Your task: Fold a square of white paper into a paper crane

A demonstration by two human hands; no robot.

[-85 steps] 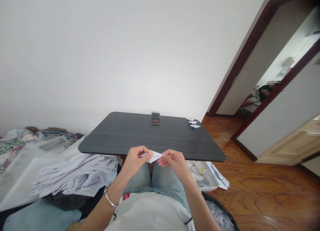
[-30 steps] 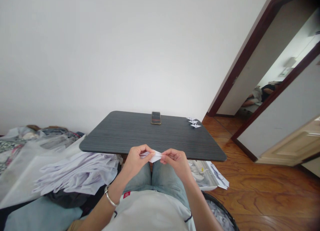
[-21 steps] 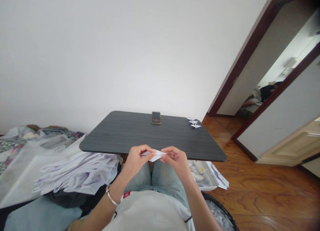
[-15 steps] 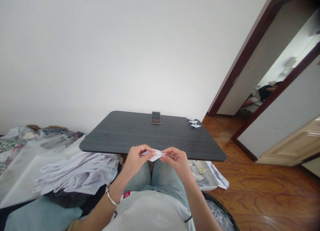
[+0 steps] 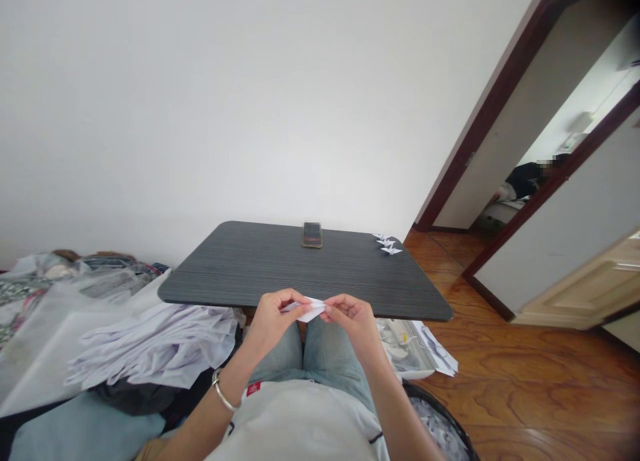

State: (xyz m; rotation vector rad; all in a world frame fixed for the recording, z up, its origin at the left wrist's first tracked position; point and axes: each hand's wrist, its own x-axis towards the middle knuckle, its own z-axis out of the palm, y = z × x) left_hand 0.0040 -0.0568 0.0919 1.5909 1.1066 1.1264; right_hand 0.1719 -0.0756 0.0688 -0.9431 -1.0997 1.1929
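A small piece of folded white paper [image 5: 311, 310] is stretched between my two hands, just over the near edge of the dark table [image 5: 260, 261]. My left hand [image 5: 278, 314] pinches its left part between thumb and fingers. At the right tip, the thumb and fingers of my right hand [image 5: 353, 316] are pressed together on the paper. Folded paper cranes [image 5: 389, 246], white and set in a short row, stand at the table's far right corner. The exact folds of the piece between my fingers are too small to make out.
A phone [image 5: 312, 234] leans at the table's back edge. White cloth [image 5: 160, 344] and bags are heaped at the left. To the right, below the table, sits a plastic tray [image 5: 407, 348] beside a dark-rimmed bin [image 5: 440, 421]. Another person [image 5: 525, 181] is beyond the doorway.
My hands and the folded paper have barely moved; the right fingers shift very slightly at the paper's tip. Beyond the doorway, the other person has changed posture.
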